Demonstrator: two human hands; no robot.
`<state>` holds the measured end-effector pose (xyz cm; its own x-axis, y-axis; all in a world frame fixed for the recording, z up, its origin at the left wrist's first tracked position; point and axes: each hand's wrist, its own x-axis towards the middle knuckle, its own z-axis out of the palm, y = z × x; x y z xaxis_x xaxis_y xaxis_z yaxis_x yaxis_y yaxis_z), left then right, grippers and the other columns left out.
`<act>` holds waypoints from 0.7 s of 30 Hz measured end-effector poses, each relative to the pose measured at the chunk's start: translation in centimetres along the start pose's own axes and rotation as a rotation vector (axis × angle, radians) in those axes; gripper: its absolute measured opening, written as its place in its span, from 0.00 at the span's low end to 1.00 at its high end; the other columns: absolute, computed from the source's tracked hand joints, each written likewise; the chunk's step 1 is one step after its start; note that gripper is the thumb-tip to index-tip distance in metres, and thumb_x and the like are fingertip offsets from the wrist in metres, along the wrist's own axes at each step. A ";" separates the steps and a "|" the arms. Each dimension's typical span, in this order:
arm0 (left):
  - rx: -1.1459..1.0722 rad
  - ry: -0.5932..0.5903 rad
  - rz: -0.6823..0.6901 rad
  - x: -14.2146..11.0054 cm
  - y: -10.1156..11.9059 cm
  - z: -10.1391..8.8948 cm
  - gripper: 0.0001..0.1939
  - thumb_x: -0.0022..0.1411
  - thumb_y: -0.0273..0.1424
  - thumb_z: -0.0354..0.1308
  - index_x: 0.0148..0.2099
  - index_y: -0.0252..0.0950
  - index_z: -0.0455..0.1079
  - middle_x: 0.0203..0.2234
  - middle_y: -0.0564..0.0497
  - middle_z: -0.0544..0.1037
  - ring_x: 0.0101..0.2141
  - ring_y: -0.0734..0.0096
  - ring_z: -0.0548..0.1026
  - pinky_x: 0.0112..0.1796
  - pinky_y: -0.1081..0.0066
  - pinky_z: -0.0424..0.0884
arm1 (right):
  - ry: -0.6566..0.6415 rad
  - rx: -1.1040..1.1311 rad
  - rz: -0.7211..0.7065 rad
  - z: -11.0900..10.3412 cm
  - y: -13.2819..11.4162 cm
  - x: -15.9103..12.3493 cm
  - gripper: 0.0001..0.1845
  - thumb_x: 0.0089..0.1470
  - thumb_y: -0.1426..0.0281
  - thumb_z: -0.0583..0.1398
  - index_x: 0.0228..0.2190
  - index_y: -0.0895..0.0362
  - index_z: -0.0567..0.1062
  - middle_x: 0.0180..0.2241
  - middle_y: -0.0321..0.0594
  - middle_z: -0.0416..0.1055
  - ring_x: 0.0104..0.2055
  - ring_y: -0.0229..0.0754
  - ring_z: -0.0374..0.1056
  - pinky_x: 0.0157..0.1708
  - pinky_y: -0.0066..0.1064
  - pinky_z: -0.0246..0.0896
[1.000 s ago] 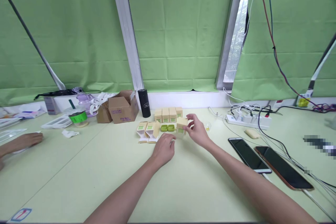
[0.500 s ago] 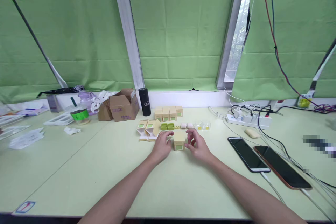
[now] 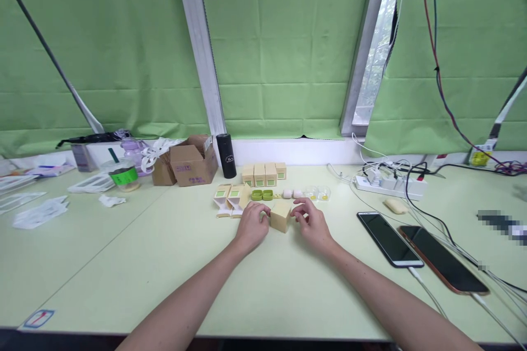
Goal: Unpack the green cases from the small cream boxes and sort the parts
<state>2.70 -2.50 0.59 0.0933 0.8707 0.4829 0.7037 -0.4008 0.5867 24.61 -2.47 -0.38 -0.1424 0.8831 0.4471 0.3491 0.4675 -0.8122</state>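
A small tan cardboard box (image 3: 281, 217) stands on the table between my hands, turned so a corner faces me and plain sides show. My left hand (image 3: 252, 227) has its curled fingertips at the box's left edge. At the right edge, the bent fingers of my right hand (image 3: 315, 227) touch it. Just behind are two green square cups (image 3: 262, 194), a small yellowish piece (image 3: 277, 195), two pale pink rolls (image 3: 292, 193) and two clear domed pieces (image 3: 318, 193) with yellow in them. Two opened boxes (image 3: 230, 200) with white insides lie at left.
Several closed tan boxes (image 3: 263, 174) stand at the back beside a black bottle (image 3: 226, 156) and a brown carton (image 3: 193, 163). Two phones (image 3: 389, 239) with cables lie at right, near a power strip (image 3: 390, 187). A lidded drink cup (image 3: 124, 176) is at left.
My right hand brought the box forward from the row and set it between my hands. It has since turned, hiding its green label. The other person's hand at left has gone from view.
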 end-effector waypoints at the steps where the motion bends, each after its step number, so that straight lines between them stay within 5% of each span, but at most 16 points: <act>1: -0.013 0.008 -0.017 0.0 0.0 -0.1 0.15 0.55 0.15 0.52 0.35 0.39 0.73 0.38 0.48 0.76 0.47 0.59 0.75 0.51 0.57 0.71 | 0.004 -0.001 -0.003 0.0 0.0 0.0 0.16 0.58 0.71 0.53 0.48 0.51 0.68 0.40 0.39 0.80 0.38 0.44 0.74 0.36 0.34 0.66; 5: -0.116 0.022 -0.092 -0.2 0.1 -0.2 0.21 0.51 0.14 0.53 0.44 0.39 0.72 0.44 0.47 0.74 0.51 0.59 0.74 0.57 0.56 0.69 | 0.032 0.021 -0.013 -0.1 0.4 0.2 0.17 0.58 0.71 0.52 0.48 0.50 0.68 0.46 0.41 0.79 0.37 0.43 0.74 0.39 0.36 0.67; 10: -0.284 -0.073 -0.136 -0.4 0.4 0.0 0.31 0.51 0.17 0.58 0.57 0.40 0.68 0.51 0.43 0.72 0.58 0.57 0.70 0.63 0.54 0.62 | -0.003 0.112 0.089 0.1 1.9 1.0 0.17 0.56 0.69 0.52 0.47 0.52 0.68 0.41 0.41 0.77 0.32 0.42 0.71 0.37 0.36 0.67; 21: -0.337 -0.131 -0.167 -0.6 0.7 1.1 0.34 0.55 0.29 0.67 0.63 0.40 0.63 0.57 0.40 0.68 0.60 0.52 0.68 0.62 0.54 0.63 | -0.081 -0.093 0.236 0.5 3.3 3.2 0.10 0.52 0.70 0.56 0.35 0.53 0.75 0.30 0.38 0.77 0.32 0.44 0.72 0.34 0.32 0.62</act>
<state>3.95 -2.95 -0.01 0.1016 0.9520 0.2888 0.4481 -0.3030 0.8411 24.84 1.92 -1.85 -0.1193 0.9692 0.2153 0.4645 0.2462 -0.8507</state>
